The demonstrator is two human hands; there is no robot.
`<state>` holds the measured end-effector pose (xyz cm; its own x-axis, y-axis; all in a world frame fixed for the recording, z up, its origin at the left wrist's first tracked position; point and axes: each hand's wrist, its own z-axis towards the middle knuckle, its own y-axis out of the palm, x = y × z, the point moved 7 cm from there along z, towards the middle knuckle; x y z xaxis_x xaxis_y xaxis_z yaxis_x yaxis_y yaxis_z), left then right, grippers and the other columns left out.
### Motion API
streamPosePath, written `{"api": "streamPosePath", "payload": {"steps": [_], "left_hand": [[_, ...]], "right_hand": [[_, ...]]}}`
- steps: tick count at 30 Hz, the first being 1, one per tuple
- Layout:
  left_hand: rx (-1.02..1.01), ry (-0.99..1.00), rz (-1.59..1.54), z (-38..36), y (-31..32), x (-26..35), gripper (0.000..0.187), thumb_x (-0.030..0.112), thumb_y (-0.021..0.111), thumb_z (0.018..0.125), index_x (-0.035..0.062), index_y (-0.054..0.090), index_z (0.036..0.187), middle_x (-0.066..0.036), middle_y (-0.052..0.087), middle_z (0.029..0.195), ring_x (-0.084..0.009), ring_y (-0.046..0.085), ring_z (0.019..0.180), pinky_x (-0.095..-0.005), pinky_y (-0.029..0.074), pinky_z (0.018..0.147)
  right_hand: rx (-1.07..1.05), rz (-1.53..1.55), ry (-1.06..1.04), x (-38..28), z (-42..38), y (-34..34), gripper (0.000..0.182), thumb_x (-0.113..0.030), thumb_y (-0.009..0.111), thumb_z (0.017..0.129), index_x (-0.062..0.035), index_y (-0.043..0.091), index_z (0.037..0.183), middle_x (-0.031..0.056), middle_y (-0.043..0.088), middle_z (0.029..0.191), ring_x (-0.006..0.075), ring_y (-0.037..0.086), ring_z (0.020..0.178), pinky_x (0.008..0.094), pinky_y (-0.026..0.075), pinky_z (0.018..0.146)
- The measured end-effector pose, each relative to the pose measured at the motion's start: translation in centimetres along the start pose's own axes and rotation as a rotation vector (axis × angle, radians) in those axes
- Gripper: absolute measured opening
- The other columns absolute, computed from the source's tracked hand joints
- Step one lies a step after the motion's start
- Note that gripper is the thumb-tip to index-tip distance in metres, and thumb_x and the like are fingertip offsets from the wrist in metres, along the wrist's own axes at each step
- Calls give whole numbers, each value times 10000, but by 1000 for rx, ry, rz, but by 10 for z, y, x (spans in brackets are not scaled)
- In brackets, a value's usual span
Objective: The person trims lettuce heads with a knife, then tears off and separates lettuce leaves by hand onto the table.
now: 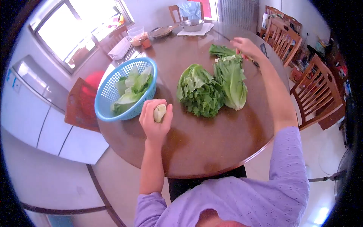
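Observation:
My left hand is closed around a pale, stubby vegetable piece, just right of the blue basket. Green leaves lie inside this perforated basket. My right hand is at the far right of the table, fingers partly curled and apart, with nothing seen between them. Beneath it, an object with a reddish handle shows in part. Closer in, a leafy green head lies beside a longer lettuce head. Loose greens lie behind them, near my right fingertips.
A metal bowl on a white cloth, a tray and small containers stand at the back of the round table. Wooden chairs surround it. A dark flat tool lies at the right.

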<state>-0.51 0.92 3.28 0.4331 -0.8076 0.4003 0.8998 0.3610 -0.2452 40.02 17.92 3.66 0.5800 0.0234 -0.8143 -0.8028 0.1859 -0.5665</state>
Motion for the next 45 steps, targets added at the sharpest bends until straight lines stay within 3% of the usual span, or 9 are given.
{"api": "streamPosePath", "payload": {"steps": [6, 8, 10, 12, 16, 22, 31, 39, 45], "left_hand": [[245, -307, -78, 1, -36, -17, 142, 15, 701, 793, 25, 591, 883, -51, 622, 825, -147, 593, 747, -282, 480, 681], [409, -377, -279, 0, -49, -27, 124, 39, 669, 830, 18, 584, 917, -61, 621, 834, -149, 594, 753, -278, 481, 694], [532, -394, -438, -2, -60, -37, 120, 64, 635, 865, 9, 574, 952, -74, 619, 841, -156, 596, 756, -279, 483, 708], [616, -364, -556, -3, -72, -44, 132, 89, 599, 898, -1, 562, 987, -91, 615, 846, -169, 598, 754, -287, 485, 721], [698, -399, -682, -5, -83, -50, 156, 123, 587, 921, -7, 558, 1002, -89, 608, 857, -177, 594, 750, -296, 490, 717], [537, -554, -690, -7, -55, -52, 186, 150, 600, 922, 0, 574, 1028, -76, 607, 851, -147, 589, 745, -280, 492, 694], [264, -677, -1414, -2, -12, -52, 492, 401, 367, 980, -38, 505, 1155, -131, 583, 962, -257, 571, 878, -375, 474, 823], [108, -552, -1280, 59, 6, -26, 320, 239, 451, 997, 2, 531, 1196, -57, 611, 1021, -131, 583, 932, -282, 457, 843], [38, -432, -1336, 73, 14, -8, 440, 155, 599, 919, -4, 455, 1303, -72, 563, 1210, -159, 534, 1125, -302, 393, 986]], "right_hand": [[-17, 67, -424, -118, -114, 19, 526, -311, 504, 976, -75, 380, 1429, -24, 556, 811, 11, 409, 488, 169, 335, 415], [-162, 29, -488, -137, -165, 51, 513, -286, 567, 943, -77, 424, 1389, 69, 603, 788, 112, 562, 635, 271, 471, 533], [-308, -108, -672, -132, -206, 94, 562, -151, 562, 924, -94, 357, 1444, 26, 554, 793, 106, 521, 617, 255, 440, 557], [-446, -238, -599, -123, -236, 132, 605, -98, 601, 879, -58, 355, 1431, 101, 572, 799, 237, 580, 694, 337, 477, 651], [-369, -347, -728, -90, -264, 186, 629, -100, 654, 822, -30, 389, 1388, 149, 593, 869, 338, 588, 737, 391, 503, 692], [-234, -523, -857, -93, -265, 204, 651, -121, 686, 775, -31, 421, 1363, 113, 563, 863, 286, 590, 795, 376, 512, 677], [-188, -578, -986, -104, -259, 201, 614, -162, 688, 780, -20, 444, 1325, 127, 559, 882, 291, 588, 813, 363, 520, 702], [68, -110, -942, -237, -209, 130, 507, -118, 690, 820, -77, 484, 1281, 142, 609, 962, 297, 631, 823, 362, 529, 677], [85, 131, -809, -253, -176, 135, 406, -94, 694, 824, -89, 586, 1216, 38, 626, 938, 124, 591, 811, 257, 483, 677]]}}
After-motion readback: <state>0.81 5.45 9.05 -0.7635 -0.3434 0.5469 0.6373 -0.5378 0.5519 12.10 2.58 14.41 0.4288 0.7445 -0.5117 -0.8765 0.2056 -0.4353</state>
